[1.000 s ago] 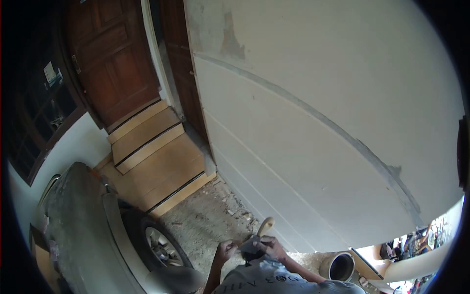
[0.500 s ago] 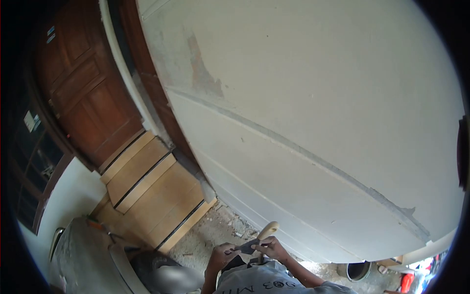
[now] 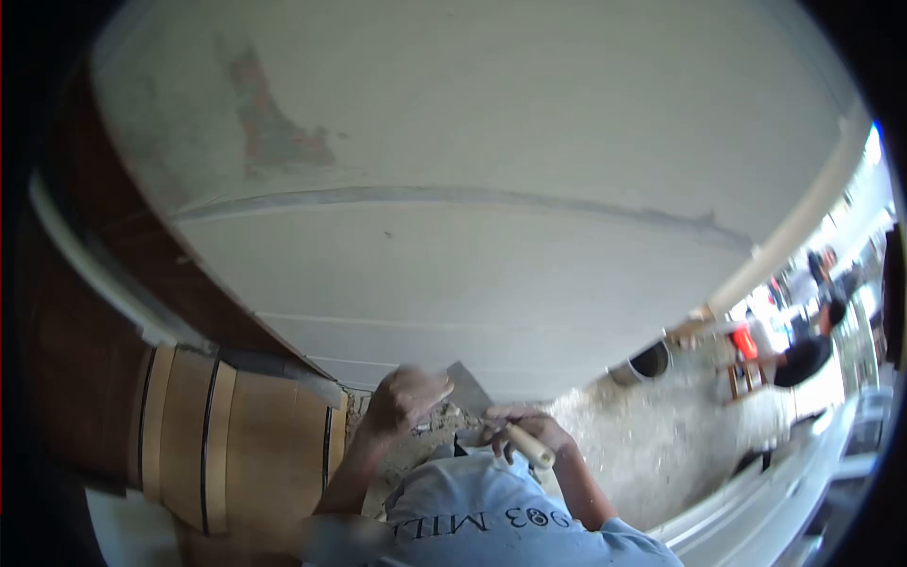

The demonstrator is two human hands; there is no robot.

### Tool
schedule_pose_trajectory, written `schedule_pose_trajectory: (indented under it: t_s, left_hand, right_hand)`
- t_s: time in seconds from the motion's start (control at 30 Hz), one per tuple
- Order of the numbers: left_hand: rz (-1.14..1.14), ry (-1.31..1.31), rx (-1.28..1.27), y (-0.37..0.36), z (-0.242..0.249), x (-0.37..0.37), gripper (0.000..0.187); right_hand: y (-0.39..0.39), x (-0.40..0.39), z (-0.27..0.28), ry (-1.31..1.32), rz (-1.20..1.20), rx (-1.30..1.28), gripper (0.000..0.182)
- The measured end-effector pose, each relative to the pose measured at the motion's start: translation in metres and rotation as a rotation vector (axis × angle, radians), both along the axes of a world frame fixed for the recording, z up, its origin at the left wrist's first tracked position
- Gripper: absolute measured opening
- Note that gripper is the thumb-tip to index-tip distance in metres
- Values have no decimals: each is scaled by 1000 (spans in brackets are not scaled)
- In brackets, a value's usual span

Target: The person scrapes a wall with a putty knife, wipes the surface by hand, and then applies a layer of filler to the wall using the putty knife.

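I'm seeing the right hand [image 3: 537, 428] clamping the scraper [image 3: 471, 389], its blade slanting toward the left hand [image 3: 408, 401], whose blurred fingers I can't read.

The grey concrete floor [image 3: 652, 454] stretches off to the right, its surface dusty and speckled with pale marks. Loose rubble [image 3: 442, 419] lies strewn over it by the foot of the wall [image 3: 453, 274]. 1 bucket [image 3: 650, 363] rests near the wall, and farther off stands 1 small wooden stool [image 3: 746, 379].

Pale blue shirt [image 3: 453, 487], dark printed lettering [image 3: 515, 519]
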State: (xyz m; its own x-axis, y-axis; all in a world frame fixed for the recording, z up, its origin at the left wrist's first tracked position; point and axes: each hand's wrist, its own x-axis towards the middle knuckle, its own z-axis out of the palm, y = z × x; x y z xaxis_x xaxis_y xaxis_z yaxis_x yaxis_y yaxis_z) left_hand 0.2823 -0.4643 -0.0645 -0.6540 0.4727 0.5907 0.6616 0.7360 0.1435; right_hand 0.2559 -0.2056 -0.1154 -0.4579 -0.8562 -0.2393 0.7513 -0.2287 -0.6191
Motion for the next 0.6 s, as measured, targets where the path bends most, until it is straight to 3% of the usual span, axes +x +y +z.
schedule_pose_trajectory:
  t_s: [0.03, 0.1, 0.23, 0.3, 0.4, 0.5, 0.53, 0.6]
  left_hand:
    - [-72, 11, -44, 1, 7, -8, 31]
    - [-178, 25, -88, 9, 17, -19, 31]
    - [-260, 110, -71, 26, 23, -26, 26]
    - [-264, 163, -24, 33, 25, -24, 24]
    - [-237, 128, 13, 24, 18, -20, 23]
    - [-50, 90, 255, 11, 10, -12, 27]
    - [78, 53, 356, 7, 8, -10, 29]
    - [260, -214, 882, 5, -5, -6, 30]
  right_hand:
    - [3, 15, 9, -141, -106, -120, 53]
    - [2, 36, 23, -131, -234, -320, 56]
    - [19, 65, 41, -176, -400, -465, 60]
    - [32, 74, 41, 93, -323, -236, 61]
    - [20, 77, 46, 270, -245, 187, 51]
    - [4, 64, 39, 193, -183, 291, 30]
    - [-9, 61, 55, 232, -200, 385, 22]
    - [-20, 49, 52, 242, -199, 373, 23]
